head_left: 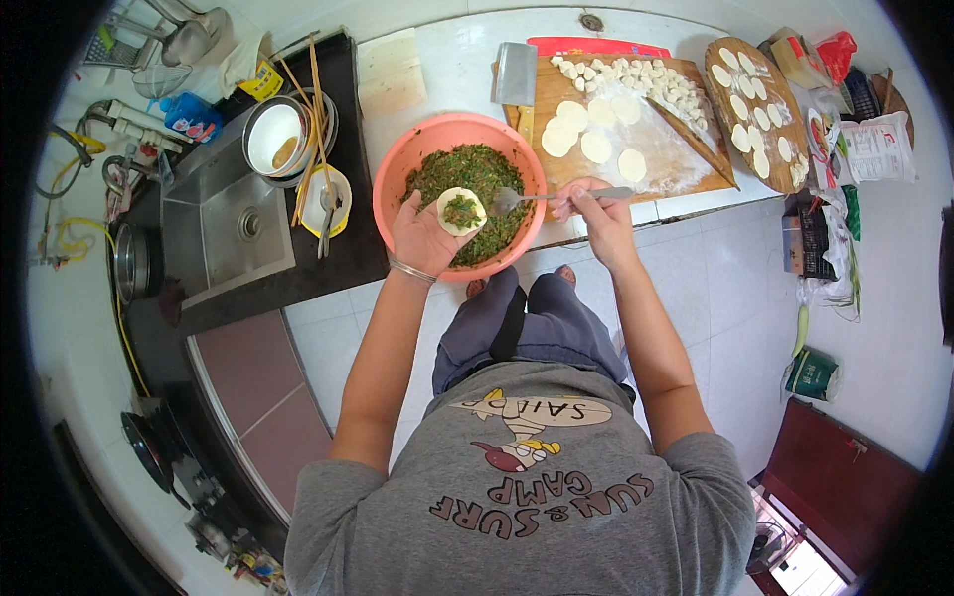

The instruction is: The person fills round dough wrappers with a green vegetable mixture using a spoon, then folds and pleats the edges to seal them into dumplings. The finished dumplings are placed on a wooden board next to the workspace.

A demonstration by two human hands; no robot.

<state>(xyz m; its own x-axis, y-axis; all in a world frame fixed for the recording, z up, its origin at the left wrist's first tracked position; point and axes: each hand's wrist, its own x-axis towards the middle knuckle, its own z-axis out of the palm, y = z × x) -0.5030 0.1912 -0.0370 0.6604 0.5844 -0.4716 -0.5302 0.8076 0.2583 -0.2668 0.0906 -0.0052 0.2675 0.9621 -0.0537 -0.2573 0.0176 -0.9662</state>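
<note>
My left hand (421, 240) is closed around the edge of a round dumpling wrapper (462, 228), holding it over the near part of a pink basin (386, 184). A small mound of green filling (461, 209) lies in the middle of the wrapper. More chopped green filling (477, 164) covers the basin's bottom. Just to the right, my right hand (598, 214) grips a metal spoon (620, 193) by its handle; the bowl of the spoon is over the filling, close to the wrapper but apart from it.
A floured cutting board (656, 164) bears flat wrappers (596, 147), small dough pieces (636, 77) and a rolling pin (694, 144). Beside it are a cleaver (515, 74) and a wooden board (743, 62) with dough rounds. Left are a sink (199, 238), bowls (276, 137) and chopsticks (316, 119).
</note>
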